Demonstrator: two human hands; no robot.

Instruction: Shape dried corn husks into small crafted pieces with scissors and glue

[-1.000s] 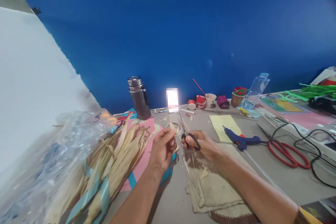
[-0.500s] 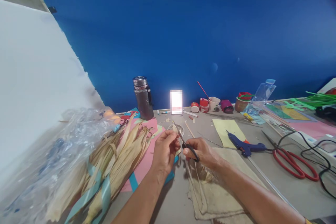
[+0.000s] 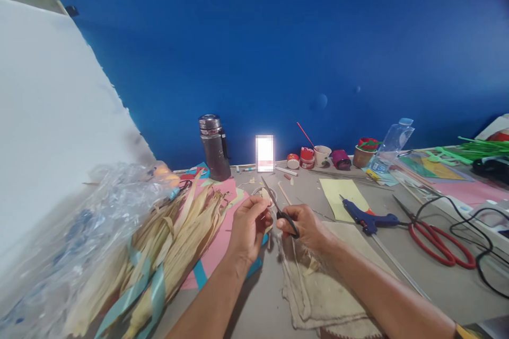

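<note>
My left hand [image 3: 250,222] is closed in a pinch on a small pale piece [image 3: 265,197] that looks like a scrap of corn husk. My right hand [image 3: 305,226] is closed around the black handles of a pair of scissors [image 3: 287,223], whose blades point up and away beside my left fingertips. Whether the blades touch the husk piece I cannot tell. Just beyond the fingers lies a round pale dish or roll [image 3: 272,194], partly hidden. Under my right wrist is a folded beige cloth [image 3: 330,286] with husk scraps on it.
Dried corn husks [image 3: 186,243] and clear plastic wrap [image 3: 107,228] fill the left side. A dark flask [image 3: 214,151] stands at the back. On the right lie a blue glue gun [image 3: 368,217], red-handled scissors [image 3: 441,243] and a black cable [image 3: 483,259]. Paint pots [image 3: 307,158] line the wall.
The view has shifted slightly, so the table items sit a little further left. The scissors have tilted a little in my right hand; my left hand keeps its pinch.
</note>
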